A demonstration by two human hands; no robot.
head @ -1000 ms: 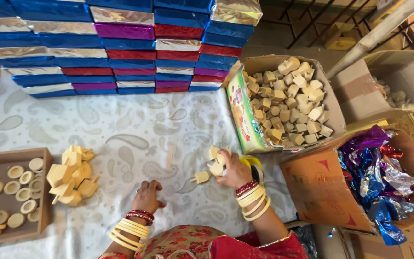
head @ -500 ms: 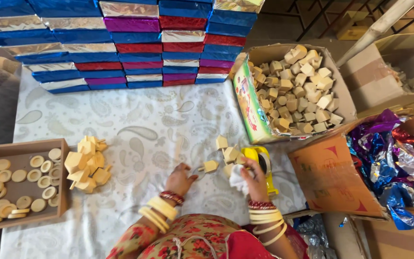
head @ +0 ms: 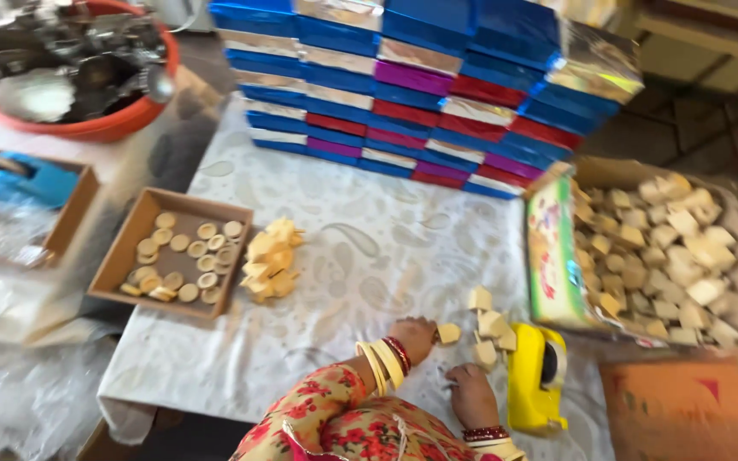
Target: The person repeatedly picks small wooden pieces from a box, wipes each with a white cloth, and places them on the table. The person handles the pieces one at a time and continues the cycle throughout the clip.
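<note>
- The pale square block (head: 448,333) sits at the tips of the left hand (head: 412,338), low on the white patterned surface (head: 343,256), just left of a small cluster of like blocks.
- The left hand's fingers (head: 431,329) are narrowed around that block, pinching it at its left edge; the wrist carries cream and red bangles (head: 383,362).
- The right hand (head: 472,394) lies palm down on the surface just below the block cluster (head: 489,329); its fingers are curled and point toward the cluster, but the blur hides whether they hold anything, so I cannot tell.
- A yellow tape dispenser (head: 537,384) stands just right of the right hand, close to the cluster.
- Right of the dispenser, an open cardboard box (head: 553,248) with a green printed flap is heaped with many more pale blocks (head: 659,248).
- Farther left on the surface lies a loose heap of yellowish blocks (head: 268,260), touching the side of a shallow brown tray (head: 130,248) that holds round pale discs (head: 185,260).
- Along the far edge stands a stacked wall of flat boxes (head: 420,85) in blue, red, purple and silver.
- At top left a red basin (head: 104,126) holds shiny metal pieces.
- The person's sleeves are floral, in red, yellow and green (head: 335,423).
</note>
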